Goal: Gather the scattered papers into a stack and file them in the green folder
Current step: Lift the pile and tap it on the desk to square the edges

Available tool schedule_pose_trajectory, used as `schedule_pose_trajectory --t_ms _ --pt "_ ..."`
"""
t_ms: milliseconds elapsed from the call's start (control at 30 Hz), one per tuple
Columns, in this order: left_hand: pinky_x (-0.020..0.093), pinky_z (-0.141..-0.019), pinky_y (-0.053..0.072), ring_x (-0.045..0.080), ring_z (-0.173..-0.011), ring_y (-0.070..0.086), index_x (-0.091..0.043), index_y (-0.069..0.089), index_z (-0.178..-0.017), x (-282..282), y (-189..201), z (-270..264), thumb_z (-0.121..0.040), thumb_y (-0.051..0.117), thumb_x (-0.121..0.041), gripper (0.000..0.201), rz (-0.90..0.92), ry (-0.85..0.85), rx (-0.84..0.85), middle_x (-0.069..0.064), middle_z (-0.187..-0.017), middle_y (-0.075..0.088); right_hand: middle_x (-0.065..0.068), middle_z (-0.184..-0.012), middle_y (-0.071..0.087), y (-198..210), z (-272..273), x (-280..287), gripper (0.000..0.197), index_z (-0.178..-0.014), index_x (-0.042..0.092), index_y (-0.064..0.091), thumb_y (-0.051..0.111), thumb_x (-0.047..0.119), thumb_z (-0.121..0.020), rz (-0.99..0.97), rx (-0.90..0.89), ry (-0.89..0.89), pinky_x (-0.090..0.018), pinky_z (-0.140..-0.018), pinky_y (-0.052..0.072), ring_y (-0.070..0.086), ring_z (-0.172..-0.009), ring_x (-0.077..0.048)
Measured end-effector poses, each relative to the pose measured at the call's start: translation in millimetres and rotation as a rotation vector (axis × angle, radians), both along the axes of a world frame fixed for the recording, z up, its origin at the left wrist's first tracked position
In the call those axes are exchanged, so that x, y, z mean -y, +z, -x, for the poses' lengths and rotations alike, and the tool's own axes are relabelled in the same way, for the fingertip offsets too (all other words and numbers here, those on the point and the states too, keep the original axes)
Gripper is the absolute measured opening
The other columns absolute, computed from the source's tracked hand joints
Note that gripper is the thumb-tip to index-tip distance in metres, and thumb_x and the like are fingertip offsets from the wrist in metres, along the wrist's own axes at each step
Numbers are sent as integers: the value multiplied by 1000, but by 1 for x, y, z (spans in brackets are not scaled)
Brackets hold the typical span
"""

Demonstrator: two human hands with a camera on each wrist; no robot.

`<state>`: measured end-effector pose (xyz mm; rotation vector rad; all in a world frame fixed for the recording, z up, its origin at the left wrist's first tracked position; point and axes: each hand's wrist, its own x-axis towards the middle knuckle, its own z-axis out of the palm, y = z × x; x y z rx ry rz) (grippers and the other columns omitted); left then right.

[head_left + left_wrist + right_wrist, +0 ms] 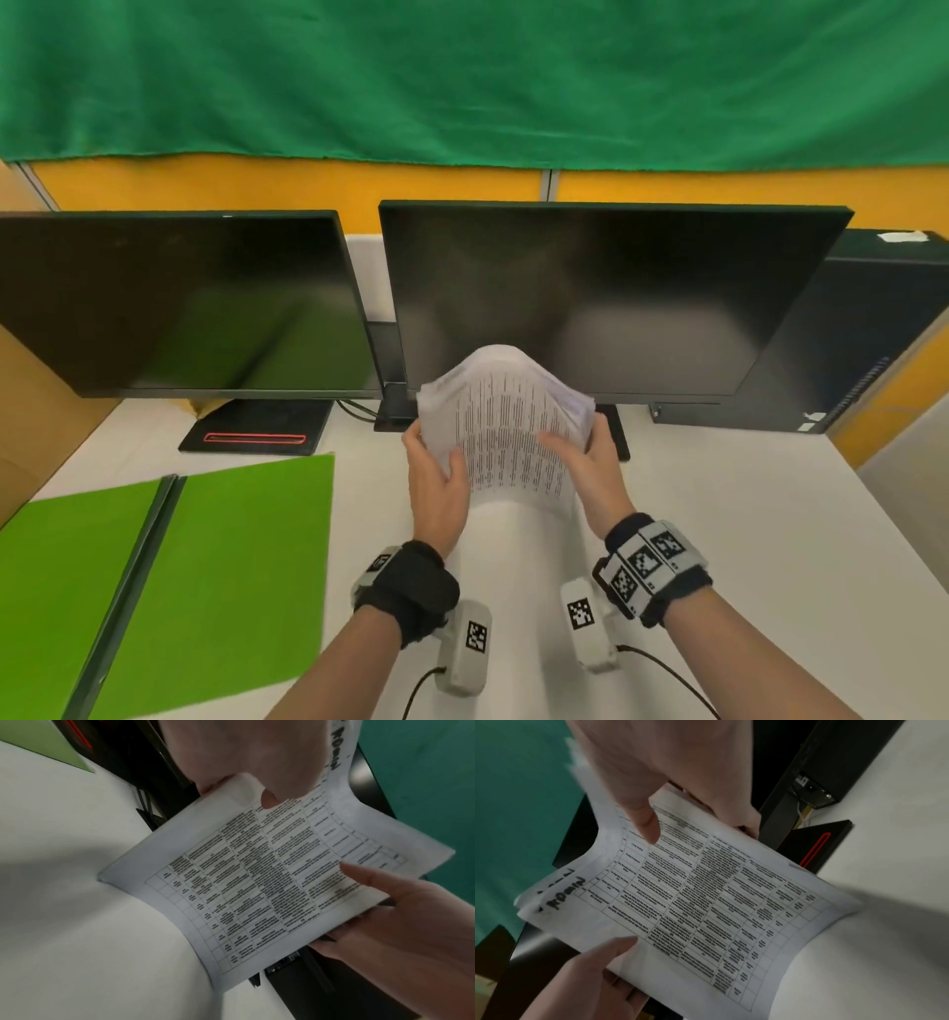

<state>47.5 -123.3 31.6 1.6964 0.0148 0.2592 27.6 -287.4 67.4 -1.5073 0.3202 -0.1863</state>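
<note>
A stack of printed papers (508, 437) stands on its lower edge on the white table (744, 539), bowed and leaning toward the right monitor. My left hand (436, 478) grips its left side, thumb on the front sheet. My right hand (590, 462) grips the right side the same way. In the left wrist view the table-printed top sheet (257, 882) curves between my left hand (244, 750) and right hand (398, 923). The right wrist view shows the papers (718, 912) with handwriting on a back sheet. The green folder (221, 565) lies open and flat at the left.
Two dark monitors (169, 303) (590, 298) stand close behind the papers. The left one's black base (257, 426) has a red stripe. A black computer case (873, 334) sits at the back right. Cardboard (31, 411) borders the left, and the table's edge runs down the right.
</note>
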Motion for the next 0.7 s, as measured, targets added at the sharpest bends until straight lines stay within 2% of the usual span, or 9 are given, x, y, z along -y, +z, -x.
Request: schedule_pose_trajectory --t_ms 67,133,233,267,300,367,433,600,700 --pt "12 -77 48 21 -109 57 -22 29 -124 -4 -1 -4 -94 48 -6 39 -10 12 -12 5 -125 55 -1 -113 61 4 -3 2 29 -109 25 48 65 20 -87 75 48 -77 -43 -96 51 61 -109 -21" --pt "21 -79 48 23 -107 59 -19 30 -124 -7 -1 -8 -95 48 -9 36 -41 15 -17 6 -123 57 -2 -116 59 11 -5 4 31 -122 19 43 55 21 -93 201 119 -143 -31 -88 52 60 -109 -21" --pt "23 -80 49 24 -108 59 -12 31 -127 -8 -4 -10 -96 47 -14 35 -66 -13 -28 8 -126 58 -2 -135 43 22 -2 7 49 -145 23 28 43 20 -98 514 246 -158 -4 -86 38 48 -109 -2" --pt "22 -79 50 24 -109 59 -12 31 -127 -9 -5 -10 -97 47 -14 35 -71 -17 -28 8 -126 57 -2 -137 38 25 -2 8 52 -148 24 26 42 19 -98 645 287 -145 -1 -83 39 46 -103 2" --pt "22 -79 50 24 -109 59 -12 31 -127 -9 -5 -10 -97 46 -15 34 -74 -19 -28 7 -126 57 -4 -139 34 28 -1 8 55 -149 25 25 43 17 -97 771 320 -121 -5 -82 45 47 -98 2" --pt "19 -78 50 23 -107 59 -11 31 -127 -9 -5 -11 -97 46 -15 34 -81 -16 -32 5 -124 57 -11 -148 26 32 0 7 62 -149 25 29 53 17 -92 970 319 -51 -28 -85 57 55 -101 -12" --pt "15 -75 48 21 -105 58 -11 30 -128 -9 -5 -13 -97 46 -13 35 -81 -21 -36 3 -122 57 -14 -155 16 33 -1 7 70 -149 26 29 62 24 -87 1076 261 5 -40 -88 57 58 -108 -23" --pt "33 -87 52 24 -106 59 -15 30 -127 -12 -7 -17 -96 47 -15 36 -111 -22 -55 4 -122 59 -7 -158 4 37 -5 5 67 -150 23 30 59 24 -89 1055 188 25 -35 -95 53 53 -118 -20" --pt "31 -85 51 24 -105 60 -15 31 -128 -12 -5 -18 -96 46 -16 35 -117 -32 -67 1 -119 58 -5 -157 8 48 -9 0 57 -144 15 38 56 8 -90 974 186 7 -19 -98 42 49 -111 -8"
